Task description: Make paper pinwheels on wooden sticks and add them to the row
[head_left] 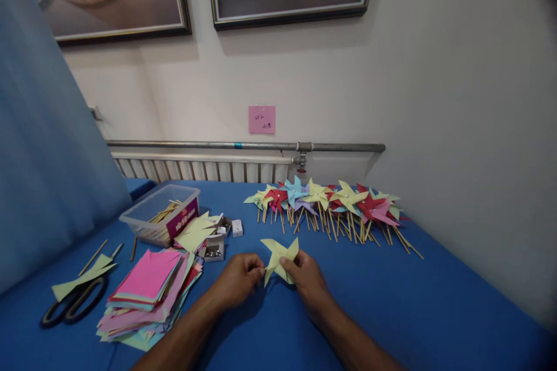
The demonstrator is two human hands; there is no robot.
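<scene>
A pale yellow paper pinwheel (278, 259) with its blades folded in is pinched in my right hand (310, 284), the thumb pressing near its middle. My left hand (242, 279) is closed just left of the pinwheel, fingertips close to one blade. Something tiny and light may be at those fingertips, too small to name. Left of my hands lies a stack of coloured paper squares (148, 278), bright pink on top. Behind it a small box of metal pins (213, 249) stands open. No stick shows on the pinwheel in my hand.
Finished pinwheels on sticks (331, 197) lie in a row at the back right. A clear plastic tub (143, 226) with sticks stands back left. Black-handled scissors (82, 301) lie far left under a yellow paper piece (82, 277). A blue curtain (52, 145) hangs at left.
</scene>
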